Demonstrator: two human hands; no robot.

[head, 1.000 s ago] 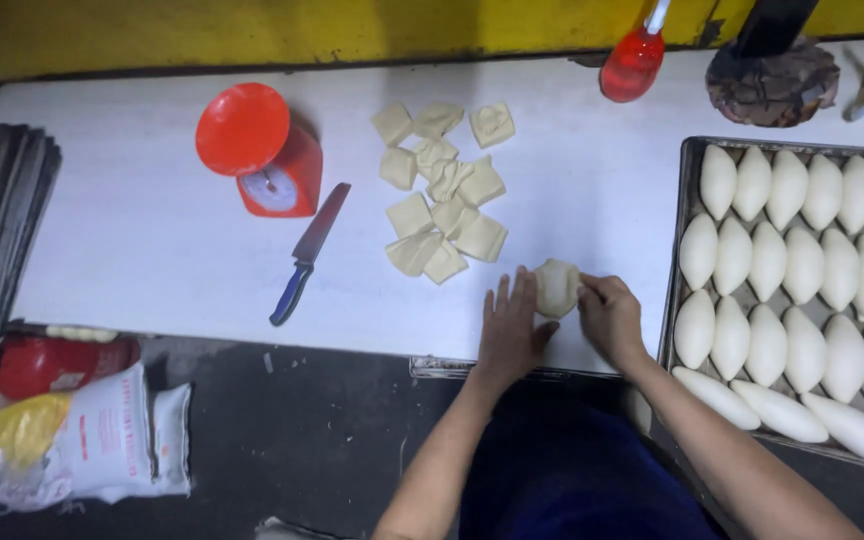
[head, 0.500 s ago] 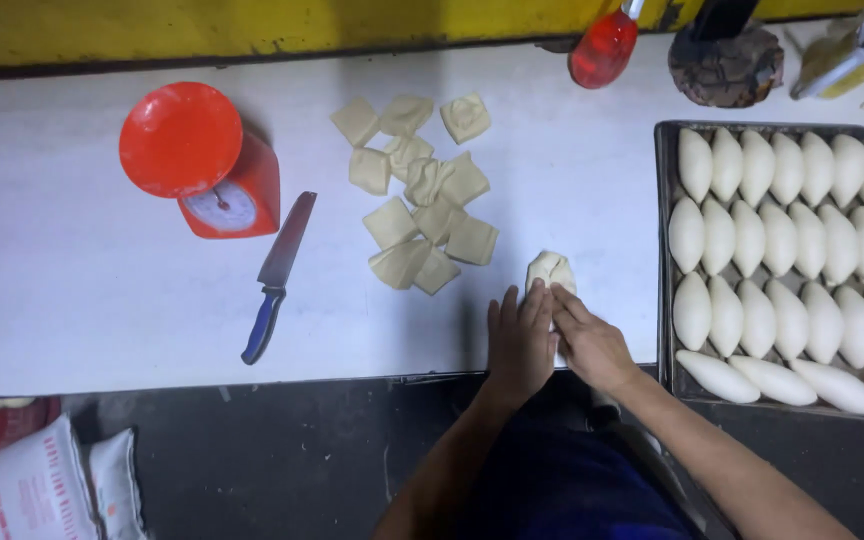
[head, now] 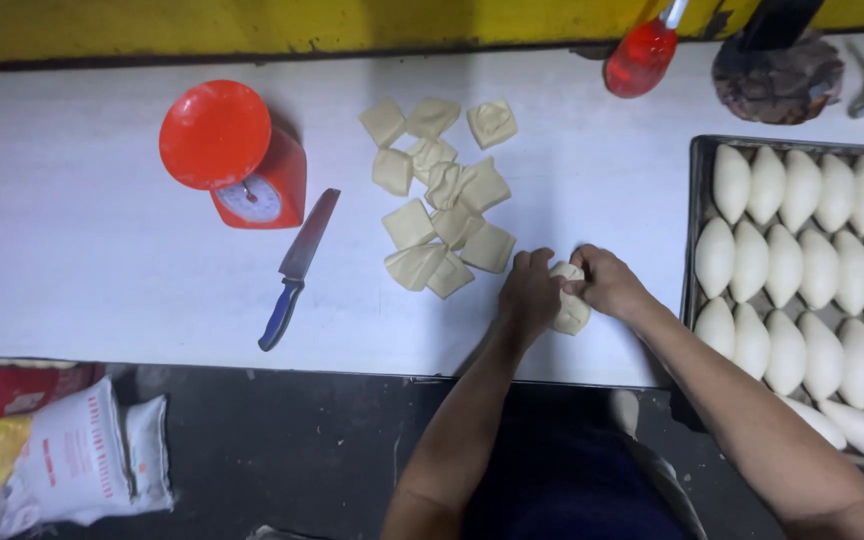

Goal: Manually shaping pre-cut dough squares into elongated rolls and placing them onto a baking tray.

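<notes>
White table [head: 82,270]: scale [head: 237,160], knife [head: 297,268], dough squares [head: 442,195], bun tray [head: 697,180], red bottle [head: 642,55].

1. This is a bakery work area.
2. A long white worktable [head: 102,280] carries a heap of cut, pale square dough pieces [head: 440,195].
3. A dark metal baking tray [head: 697,160] holds rows of shaped oval dough rolls [head: 802,270].
4. A red kitchen scale [head: 237,160] and a blue-handled knife [head: 297,268] sit alongside.

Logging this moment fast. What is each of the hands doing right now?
Left hand: closed on the dough piece.
Right hand: closed on the same dough piece, from the other side.
</notes>
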